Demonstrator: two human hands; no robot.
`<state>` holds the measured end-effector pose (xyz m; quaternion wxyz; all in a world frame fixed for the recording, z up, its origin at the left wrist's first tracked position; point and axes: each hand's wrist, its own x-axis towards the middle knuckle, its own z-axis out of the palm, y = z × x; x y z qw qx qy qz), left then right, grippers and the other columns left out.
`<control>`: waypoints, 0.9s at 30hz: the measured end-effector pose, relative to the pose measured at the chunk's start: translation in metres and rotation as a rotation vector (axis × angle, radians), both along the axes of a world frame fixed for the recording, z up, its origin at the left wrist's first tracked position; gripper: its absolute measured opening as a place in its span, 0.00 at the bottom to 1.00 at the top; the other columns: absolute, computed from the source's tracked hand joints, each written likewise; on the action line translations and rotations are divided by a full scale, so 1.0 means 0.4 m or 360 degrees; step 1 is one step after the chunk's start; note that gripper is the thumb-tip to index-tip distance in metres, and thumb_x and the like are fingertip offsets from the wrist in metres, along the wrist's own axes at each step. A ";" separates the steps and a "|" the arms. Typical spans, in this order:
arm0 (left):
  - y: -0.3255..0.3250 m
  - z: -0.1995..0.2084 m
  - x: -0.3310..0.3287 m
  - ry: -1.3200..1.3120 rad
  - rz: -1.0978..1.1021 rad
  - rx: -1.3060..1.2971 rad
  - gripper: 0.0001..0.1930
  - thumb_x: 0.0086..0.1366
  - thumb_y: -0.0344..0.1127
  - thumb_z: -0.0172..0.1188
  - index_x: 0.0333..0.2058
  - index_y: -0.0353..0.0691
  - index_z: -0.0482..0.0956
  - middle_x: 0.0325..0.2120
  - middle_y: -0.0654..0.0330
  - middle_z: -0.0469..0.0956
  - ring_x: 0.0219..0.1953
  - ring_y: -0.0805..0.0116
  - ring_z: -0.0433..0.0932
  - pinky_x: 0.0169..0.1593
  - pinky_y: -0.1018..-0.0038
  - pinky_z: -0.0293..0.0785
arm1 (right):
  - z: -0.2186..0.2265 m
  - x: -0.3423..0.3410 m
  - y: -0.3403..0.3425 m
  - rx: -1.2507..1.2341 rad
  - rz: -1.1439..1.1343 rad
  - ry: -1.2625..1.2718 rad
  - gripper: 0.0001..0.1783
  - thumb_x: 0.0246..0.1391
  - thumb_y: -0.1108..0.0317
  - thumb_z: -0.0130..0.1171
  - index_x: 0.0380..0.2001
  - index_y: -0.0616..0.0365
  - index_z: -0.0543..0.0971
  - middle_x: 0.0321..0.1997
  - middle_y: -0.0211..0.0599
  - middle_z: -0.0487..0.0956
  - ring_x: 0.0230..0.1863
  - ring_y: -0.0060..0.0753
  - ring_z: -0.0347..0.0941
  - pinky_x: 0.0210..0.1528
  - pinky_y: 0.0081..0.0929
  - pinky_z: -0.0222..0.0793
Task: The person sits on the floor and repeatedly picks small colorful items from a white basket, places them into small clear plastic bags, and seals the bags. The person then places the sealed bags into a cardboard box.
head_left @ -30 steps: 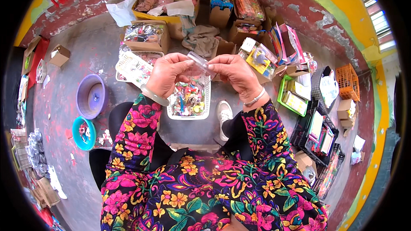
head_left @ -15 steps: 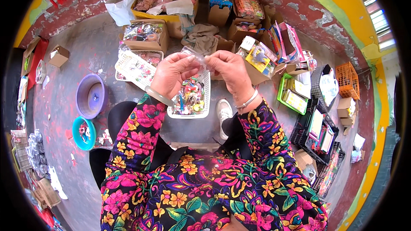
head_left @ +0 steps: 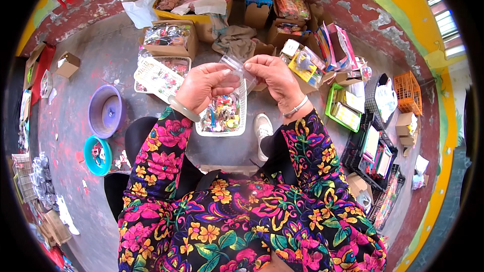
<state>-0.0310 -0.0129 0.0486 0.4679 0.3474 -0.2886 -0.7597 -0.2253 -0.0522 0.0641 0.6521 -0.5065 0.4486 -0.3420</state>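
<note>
A small clear plastic bag (head_left: 235, 64) is stretched between my two hands, above a white basket. My left hand (head_left: 204, 85) pinches its left side between thumb and fingers. On the other side, my right hand (head_left: 275, 80) grips the bag's edge with thumb and forefinger. Whether anything is inside the bag I cannot make out. Below lies the white plastic basket (head_left: 244, 116), holding many small colourful pieces. Partly behind my left hand, another white basket (head_left: 146, 73) with small patterned items rests tilted on further goods.
A purple basin (head_left: 107, 111) and a teal basin (head_left: 98, 155) stand at the left. Cardboard boxes of packaged goods (head_left: 171, 40) line the far side. To the right are a green tray (head_left: 345, 108), black crates (head_left: 370, 151) and an orange crate (head_left: 408, 93).
The clear bag now shows wider and flatter between my hands. My right hand has shifted slightly, and its fingers are a little farther from my left hand.
</note>
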 end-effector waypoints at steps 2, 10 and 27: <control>-0.012 -0.016 -0.008 -0.0016 -0.0018 -0.0011 0.11 0.62 0.28 0.48 0.42 0.30 0.69 0.38 0.49 0.75 0.40 0.58 0.77 0.38 0.76 0.77 | -0.014 -0.014 -0.010 -0.0171 -0.0127 -0.0068 0.07 0.48 0.68 0.57 0.26 0.61 0.78 0.22 0.26 0.75 0.23 0.13 0.66 0.25 0.14 0.59; -0.046 -0.029 -0.006 -0.0125 0.0077 -0.0047 0.15 0.62 0.30 0.50 0.45 0.28 0.67 0.38 0.47 0.74 0.41 0.59 0.76 0.42 0.78 0.75 | 0.056 -0.321 0.087 -0.0460 -0.0829 0.0292 0.07 0.51 0.68 0.55 0.28 0.62 0.76 0.21 0.31 0.76 0.21 0.16 0.70 0.19 0.10 0.62; -0.025 -0.077 -0.007 -0.0344 -0.0098 -0.0044 0.13 0.63 0.29 0.47 0.44 0.27 0.68 0.40 0.45 0.74 0.42 0.59 0.76 0.41 0.78 0.77 | -0.564 -0.566 0.575 -0.0079 -0.0888 0.2101 0.06 0.41 0.66 0.53 0.21 0.57 0.75 0.24 0.50 0.75 0.31 0.53 0.72 0.35 0.44 0.68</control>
